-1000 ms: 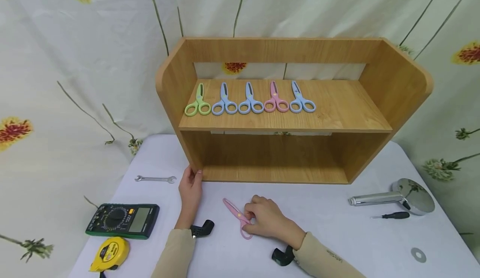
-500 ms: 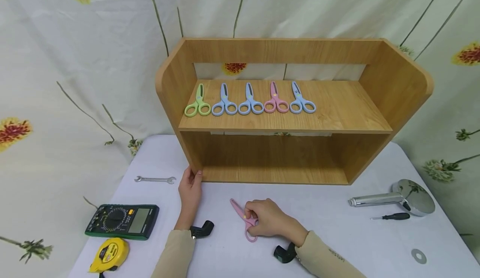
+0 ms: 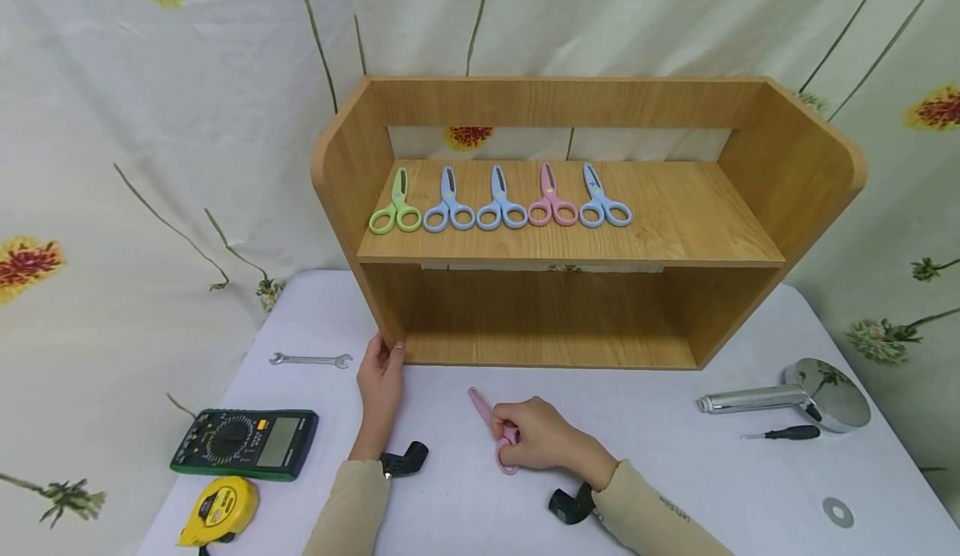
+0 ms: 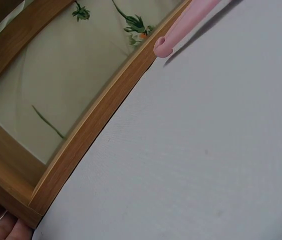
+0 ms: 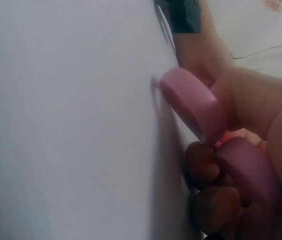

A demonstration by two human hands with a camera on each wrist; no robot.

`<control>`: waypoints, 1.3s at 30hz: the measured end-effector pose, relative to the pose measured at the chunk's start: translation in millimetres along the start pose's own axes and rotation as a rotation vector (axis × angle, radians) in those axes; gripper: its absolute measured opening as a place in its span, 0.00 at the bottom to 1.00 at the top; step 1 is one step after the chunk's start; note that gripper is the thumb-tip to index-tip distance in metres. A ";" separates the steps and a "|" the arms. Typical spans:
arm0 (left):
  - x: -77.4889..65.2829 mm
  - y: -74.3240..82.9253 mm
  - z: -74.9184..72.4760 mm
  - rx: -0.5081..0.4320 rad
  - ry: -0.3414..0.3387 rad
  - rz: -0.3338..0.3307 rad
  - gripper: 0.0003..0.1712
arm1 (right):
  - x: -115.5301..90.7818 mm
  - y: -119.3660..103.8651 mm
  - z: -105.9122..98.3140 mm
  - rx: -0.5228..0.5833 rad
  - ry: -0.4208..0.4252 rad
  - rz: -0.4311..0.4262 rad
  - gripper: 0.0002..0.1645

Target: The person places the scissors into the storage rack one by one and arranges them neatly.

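Observation:
In the head view my right hand pinches a pair of pink scissors by the handles, over the white table in front of the shelf. Their tip points away and to the left. Both pink handle loops show among the fingers in the right wrist view, close to the tabletop. My left hand grips the lower left front corner of a wooden two-tier shelf, thumb on the inner side. The blade tip appears at the top of the left wrist view, with a shadow beneath it.
Green scissors, pink scissors and several blue scissors line the upper shelf. At left lie a wrench, multimeter and tape measure. At right are a shower head, screwdriver and washer.
My right hand has shifted slightly right with the pink scissors, and their blades have swung a little to the right. The left hand stays on the shelf corner.

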State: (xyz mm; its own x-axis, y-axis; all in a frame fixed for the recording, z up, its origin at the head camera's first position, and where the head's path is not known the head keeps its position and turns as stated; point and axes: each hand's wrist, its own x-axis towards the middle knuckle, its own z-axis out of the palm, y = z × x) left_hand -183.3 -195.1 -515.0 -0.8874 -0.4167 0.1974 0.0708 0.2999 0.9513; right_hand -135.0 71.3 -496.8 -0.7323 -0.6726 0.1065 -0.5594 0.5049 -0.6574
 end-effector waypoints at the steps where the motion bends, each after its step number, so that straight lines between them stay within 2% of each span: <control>1: -0.3 0.0 -0.1 -0.002 -0.001 0.001 0.26 | -0.2 0.3 0.0 0.008 0.002 0.004 0.10; 10: -0.8 0.0 -1.1 -0.016 -0.001 0.004 0.26 | 0.1 1.5 0.1 0.066 -0.012 0.036 0.08; 21: -2.3 -0.9 -0.9 -0.030 -0.010 0.004 0.26 | -0.1 6.6 -5.1 0.229 -0.062 0.099 0.08; 29: -3.4 -2.6 -0.9 -0.026 -0.005 0.000 0.25 | -2.2 4.3 -17.6 0.309 -0.081 0.108 0.07; 33: -2.4 -2.2 -0.9 -0.029 -0.011 0.001 0.26 | -3.1 -5.0 -46.9 0.331 -0.091 0.047 0.08; 36: -1.2 -0.8 -1.0 -0.041 -0.017 0.003 0.26 | -4.3 -21.0 -86.3 0.324 -0.054 -0.052 0.09; 39: -0.3 0.5 -1.5 -0.036 -0.022 0.004 0.26 | -7.8 -39.2 -131.0 0.292 0.032 -0.126 0.08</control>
State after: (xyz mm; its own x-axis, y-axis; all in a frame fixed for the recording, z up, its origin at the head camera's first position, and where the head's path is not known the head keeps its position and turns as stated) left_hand -182.3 -196.1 -514.2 -0.8968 -0.3967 0.1959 0.0901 0.2699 0.9587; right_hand -158.2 127.6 -374.1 -0.6788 -0.7004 0.2207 -0.5143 0.2389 -0.8236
